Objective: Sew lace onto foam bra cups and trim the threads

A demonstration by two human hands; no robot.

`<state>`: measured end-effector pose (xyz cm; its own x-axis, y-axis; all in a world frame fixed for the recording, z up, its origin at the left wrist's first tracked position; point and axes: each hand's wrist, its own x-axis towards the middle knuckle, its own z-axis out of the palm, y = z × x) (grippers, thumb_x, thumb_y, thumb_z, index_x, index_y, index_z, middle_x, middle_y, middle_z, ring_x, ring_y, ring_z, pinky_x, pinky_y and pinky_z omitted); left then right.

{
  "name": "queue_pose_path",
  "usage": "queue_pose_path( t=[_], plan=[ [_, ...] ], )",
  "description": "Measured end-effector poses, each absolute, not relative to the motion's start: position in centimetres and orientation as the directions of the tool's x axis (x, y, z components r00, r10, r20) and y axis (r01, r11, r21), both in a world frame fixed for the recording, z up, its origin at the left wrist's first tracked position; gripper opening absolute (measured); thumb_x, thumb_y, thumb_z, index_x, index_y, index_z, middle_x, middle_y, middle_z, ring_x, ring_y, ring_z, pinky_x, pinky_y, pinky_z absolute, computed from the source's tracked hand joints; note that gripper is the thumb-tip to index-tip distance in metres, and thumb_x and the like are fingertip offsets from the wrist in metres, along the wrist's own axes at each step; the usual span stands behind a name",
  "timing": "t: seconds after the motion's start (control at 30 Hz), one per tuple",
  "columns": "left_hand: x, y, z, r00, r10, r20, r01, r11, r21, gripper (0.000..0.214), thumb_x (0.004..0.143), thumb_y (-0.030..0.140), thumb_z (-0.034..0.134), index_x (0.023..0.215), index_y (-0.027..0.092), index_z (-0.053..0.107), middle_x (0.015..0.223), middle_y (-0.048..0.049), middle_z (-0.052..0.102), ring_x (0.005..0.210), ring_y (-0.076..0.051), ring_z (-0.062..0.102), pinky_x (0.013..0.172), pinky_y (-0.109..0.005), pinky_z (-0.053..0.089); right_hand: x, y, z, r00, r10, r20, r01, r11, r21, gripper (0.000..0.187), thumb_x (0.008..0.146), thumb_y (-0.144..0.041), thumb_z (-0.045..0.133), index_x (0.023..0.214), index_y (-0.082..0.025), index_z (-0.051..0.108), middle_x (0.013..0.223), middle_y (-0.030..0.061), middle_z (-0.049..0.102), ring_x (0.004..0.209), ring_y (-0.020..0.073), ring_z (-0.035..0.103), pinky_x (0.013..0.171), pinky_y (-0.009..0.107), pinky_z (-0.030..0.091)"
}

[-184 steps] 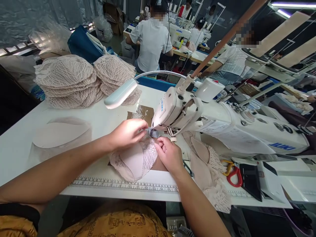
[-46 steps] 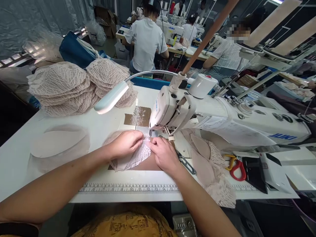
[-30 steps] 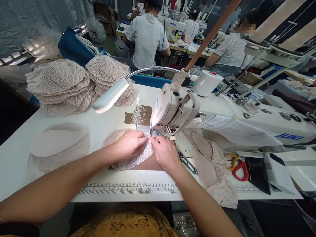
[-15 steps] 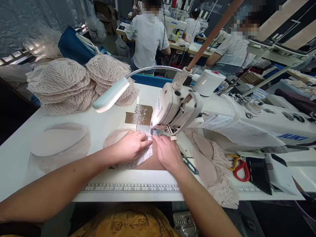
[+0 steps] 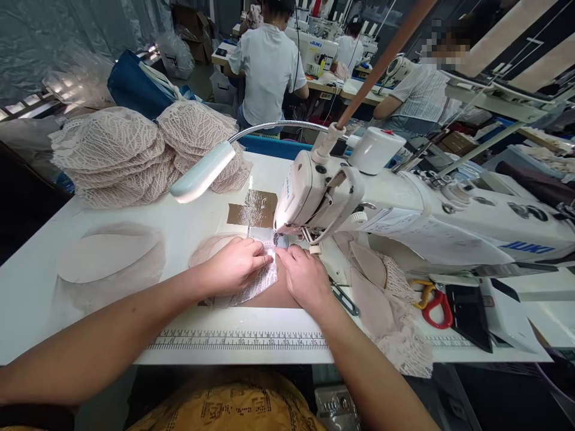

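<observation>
A pale lace fabric piece [image 5: 265, 279] lies under the needle area of the white sewing machine [image 5: 296, 191], over a brown sheet [image 5: 281, 294]. From the left, my left hand [image 5: 234, 264] presses on the lace with curled fingers, thumb pointing right. My right hand [image 5: 306, 274] is closed at the lace's right edge, its fingertips close to the presser foot and to my left thumb. What lies beneath both sets of fingertips is partly hidden. A sheer piece with a rounded pale pad [image 5: 220, 244] shows behind my left hand.
Stacked lace cups [image 5: 108, 155] stand back left, near a lamp [image 5: 204, 173]. A sheer oval piece [image 5: 108, 257] lies left. To the right are thread snips [image 5: 345, 299], beige lace pieces [image 5: 377, 299] and red-handled scissors [image 5: 438, 308]. Co-workers [image 5: 269, 72] sit beyond.
My left thumb has drawn back slightly to the left, and my right fingertips have shifted slightly left. The lace stays at the needle area; the view has moved slightly.
</observation>
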<state>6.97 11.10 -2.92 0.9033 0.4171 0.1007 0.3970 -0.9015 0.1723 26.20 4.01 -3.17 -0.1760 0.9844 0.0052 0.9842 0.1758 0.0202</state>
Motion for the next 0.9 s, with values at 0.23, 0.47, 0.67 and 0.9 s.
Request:
queue_pose_path(
  t=[0.23,0.47,0.67,0.9],
  plan=[
    [7.0,11.1,-2.7,0.899,0.429,0.092,0.406,-0.893,0.193,0.035,0.094,0.020,0.041,0.121,0.019,0.064,0.090,-0.0087,0.058,0.078,-0.022,0.050,0.067,-0.035,0.037,26.1,4.3,-2.5,-0.177,0.982,-0.066,0.983,0.180,0.038,0.039,0.090,-0.011,0.039,0.120,-0.025,0.061,0.098,0.0075,0.063,0.084,0.0221,0.056,0.069,0.032,0.036],
    [6.9,11.0,-2.9,0.896,0.427,0.121,0.402,-0.897,0.185,0.035,0.095,0.020,0.040,0.121,0.019,0.064,0.089,-0.0083,0.058,0.078,-0.022,0.050,0.069,-0.034,0.037,26.5,4.4,-2.8,-0.218,0.976,-0.013,0.976,0.218,0.012,0.045,0.087,-0.010,0.042,0.126,-0.028,0.057,0.101,0.0062,0.063,0.082,0.0211,0.056,0.069,0.032,0.034],
    [6.8,11.0,-2.8,0.894,0.432,0.119,0.401,-0.890,0.218,0.035,0.094,0.019,0.041,0.120,0.019,0.064,0.092,-0.0088,0.059,0.080,-0.022,0.052,0.069,-0.034,0.039,27.0,4.2,-3.2,-0.193,0.980,0.043,0.979,0.195,-0.064,0.042,0.084,-0.006,0.043,0.115,-0.024,0.065,0.096,0.0057,0.064,0.083,0.0197,0.055,0.070,0.030,0.035],
    [6.5,11.0,-2.0,0.903,0.411,0.123,0.370,-0.892,0.261,0.031,0.095,0.024,0.042,0.115,0.017,0.065,0.098,-0.0110,0.061,0.086,-0.023,0.055,0.075,-0.036,0.043,27.3,4.0,-3.5,-0.171,0.980,0.103,0.970,0.186,-0.155,0.031,0.091,-0.012,0.042,0.107,-0.020,0.067,0.096,0.0057,0.066,0.080,0.0185,0.056,0.072,0.029,0.037]
  ],
)
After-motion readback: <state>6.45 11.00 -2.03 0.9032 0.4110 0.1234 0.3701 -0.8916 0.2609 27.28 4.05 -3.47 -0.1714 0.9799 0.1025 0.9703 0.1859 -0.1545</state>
